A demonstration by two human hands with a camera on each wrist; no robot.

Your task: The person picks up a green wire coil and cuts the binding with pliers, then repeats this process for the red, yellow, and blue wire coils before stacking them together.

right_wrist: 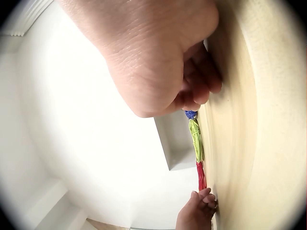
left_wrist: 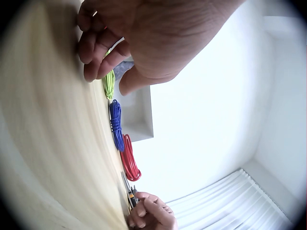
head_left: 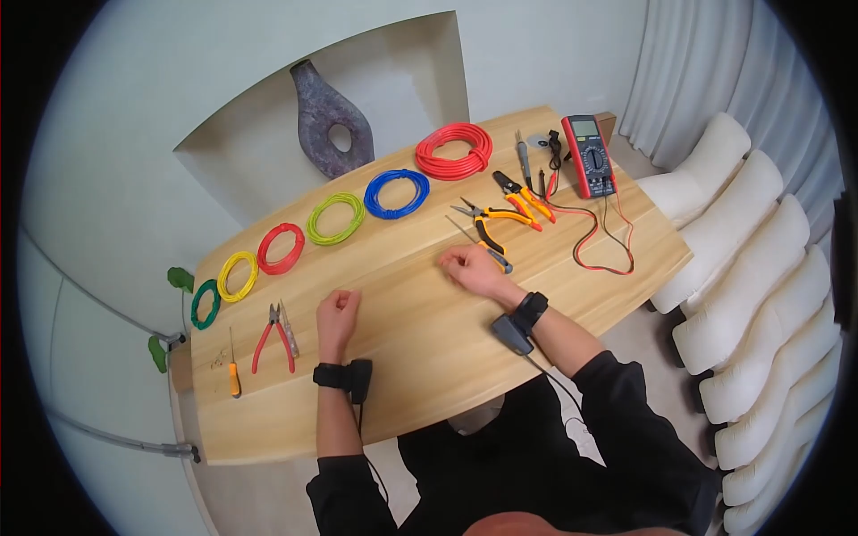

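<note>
My left hand (head_left: pixel 338 320) rests on the wooden table with its fingers loosely curled and nothing in them. To its left lie red-handled cutting pliers (head_left: pixel 259 350) and a slim clear-handled screwdriver (head_left: pixel 288 330). My right hand (head_left: pixel 478 271) also rests on the wood, fingers loosely bent and holding nothing. Close beside it is a screwdriver with a grey handle (head_left: pixel 506 265), partly hidden behind the hand. Just beyond lie long-nose pliers (head_left: pixel 509 214) with orange and black handles, and wire strippers (head_left: pixel 536 205). Both wrist views show bent fingers close to the tabletop.
Along the far edge lie coils of wire: green (head_left: pixel 194 308), yellow (head_left: pixel 222 279), red (head_left: pixel 263 255), lime (head_left: pixel 332 241), blue (head_left: pixel 396 215) and a larger red one (head_left: pixel 447 172). A multimeter (head_left: pixel 589 156) with leads stands far right. An orange-handled screwdriver (head_left: pixel 234 380) lies far left.
</note>
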